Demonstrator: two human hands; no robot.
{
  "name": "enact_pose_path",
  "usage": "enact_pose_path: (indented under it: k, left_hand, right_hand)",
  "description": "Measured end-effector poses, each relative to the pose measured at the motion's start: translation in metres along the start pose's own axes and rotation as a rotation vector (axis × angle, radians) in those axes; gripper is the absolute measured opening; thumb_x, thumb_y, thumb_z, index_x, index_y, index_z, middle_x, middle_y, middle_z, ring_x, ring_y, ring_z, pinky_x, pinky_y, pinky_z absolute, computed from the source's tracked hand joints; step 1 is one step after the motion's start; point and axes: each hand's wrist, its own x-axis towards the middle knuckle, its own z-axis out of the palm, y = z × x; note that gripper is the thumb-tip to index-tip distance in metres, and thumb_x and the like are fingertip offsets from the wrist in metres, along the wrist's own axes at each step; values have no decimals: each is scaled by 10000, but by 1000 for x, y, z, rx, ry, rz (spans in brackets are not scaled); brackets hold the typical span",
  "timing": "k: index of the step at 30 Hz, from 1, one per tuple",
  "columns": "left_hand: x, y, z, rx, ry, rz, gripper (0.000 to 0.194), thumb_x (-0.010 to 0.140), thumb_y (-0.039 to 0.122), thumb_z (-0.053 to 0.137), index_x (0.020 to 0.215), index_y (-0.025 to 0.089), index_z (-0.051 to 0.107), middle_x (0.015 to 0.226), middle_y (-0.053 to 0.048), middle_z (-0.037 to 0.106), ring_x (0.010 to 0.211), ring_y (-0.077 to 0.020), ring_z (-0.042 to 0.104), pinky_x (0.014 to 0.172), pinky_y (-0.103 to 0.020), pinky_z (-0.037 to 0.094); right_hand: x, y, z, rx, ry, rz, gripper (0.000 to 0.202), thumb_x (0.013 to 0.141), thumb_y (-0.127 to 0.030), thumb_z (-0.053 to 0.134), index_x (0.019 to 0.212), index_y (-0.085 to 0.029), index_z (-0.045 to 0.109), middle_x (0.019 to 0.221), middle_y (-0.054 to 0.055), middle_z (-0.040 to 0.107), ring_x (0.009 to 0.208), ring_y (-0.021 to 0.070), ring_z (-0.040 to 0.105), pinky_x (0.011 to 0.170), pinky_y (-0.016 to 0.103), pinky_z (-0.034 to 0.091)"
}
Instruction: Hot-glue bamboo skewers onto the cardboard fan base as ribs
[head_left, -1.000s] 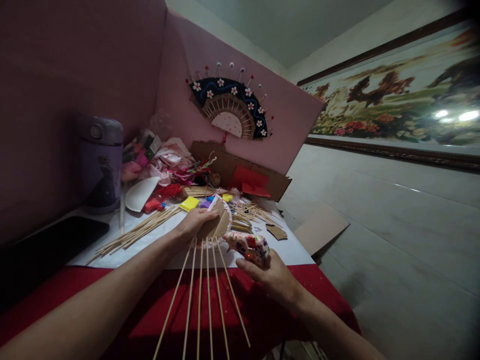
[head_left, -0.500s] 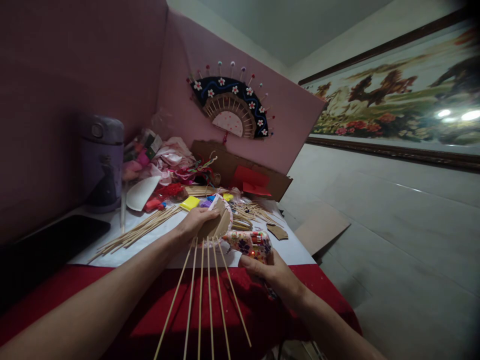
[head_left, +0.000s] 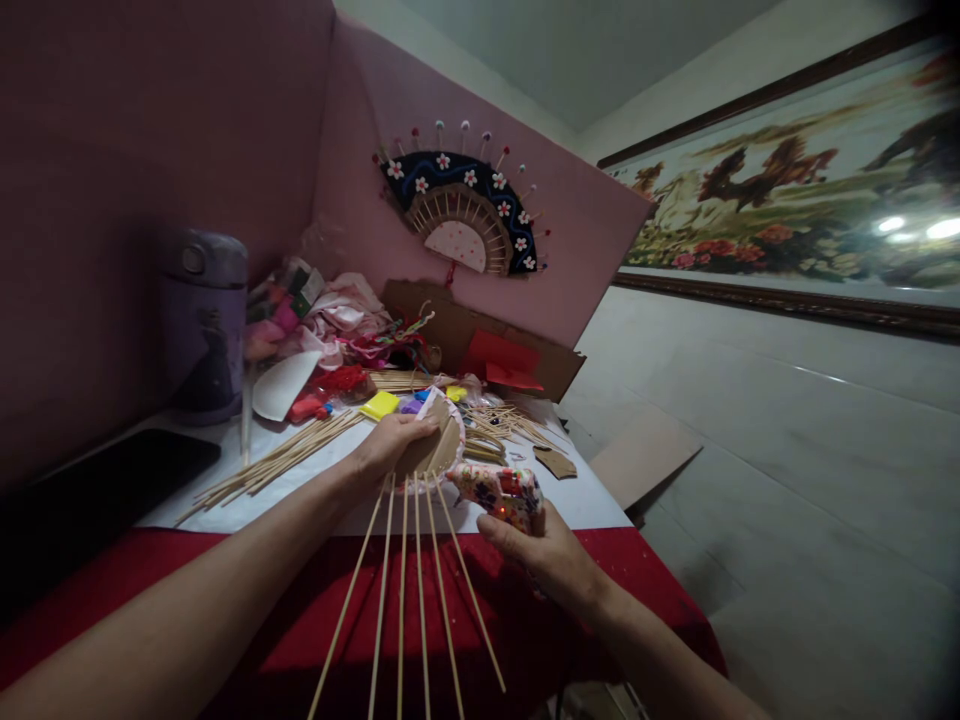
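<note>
My left hand [head_left: 394, 447] is closed on the edge of a half-round cardboard piece [head_left: 433, 446] trimmed with pale patterned cloth. Several thin wooden sticks [head_left: 420, 590] fan out from its lower edge toward me. In my right hand [head_left: 546, 548] is a flower-patterned glue gun [head_left: 501, 492] with a small red light lit on its side. Its nozzle points left, close to the cardboard's lower right edge by the rightmost stick. Whether the tip touches the cardboard, I cannot tell.
Loose sticks [head_left: 281, 460], yellow clay packs [head_left: 380, 405] and a cardboard scrap [head_left: 555, 462] lie on the white sheet [head_left: 600, 505]. A purple bottle [head_left: 204, 325] and black phone [head_left: 112, 490] are at left. A decorated fan [head_left: 465, 210] hangs on the pink board behind.
The glue gun has tilted slightly and shifted a little, its nozzle now just off the cardboard's lower right edge. My left hand, the cardboard and the sticks have stayed almost still.
</note>
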Motion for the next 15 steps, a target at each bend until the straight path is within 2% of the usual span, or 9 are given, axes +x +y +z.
enact_pose_path:
  k: [6, 12, 15]
  left_hand:
    - [4, -3, -2, 2, 3, 16, 340, 587, 386, 710, 734, 82, 667, 606, -79, 669, 486, -145, 567, 465, -234, 375]
    - [4, -4, -2, -8, -10, 10, 313, 611, 364, 693, 743, 81, 666, 600, -76, 670, 479, -143, 571, 460, -231, 381]
    - [2, -2, -1, -22, -16, 6, 290, 621, 353, 686, 729, 84, 666, 593, -76, 667, 475, -140, 567, 460, -230, 377]
  right_hand:
    - [-2, 4, 1, -119, 31, 60, 402, 795, -424, 602, 1103, -167, 628, 1033, 79, 665, 950, 232, 590, 836, 366, 462]
    - [-4, 8, 0, -248, 95, 86, 367, 767, -450, 620, 966, -146, 667, 749, 34, 651, 707, 178, 570, 650, 289, 464]
    - [-3, 9, -1, -273, 116, 58, 350, 769, -443, 613, 940, -143, 667, 739, 29, 637, 691, 169, 548, 650, 288, 451]
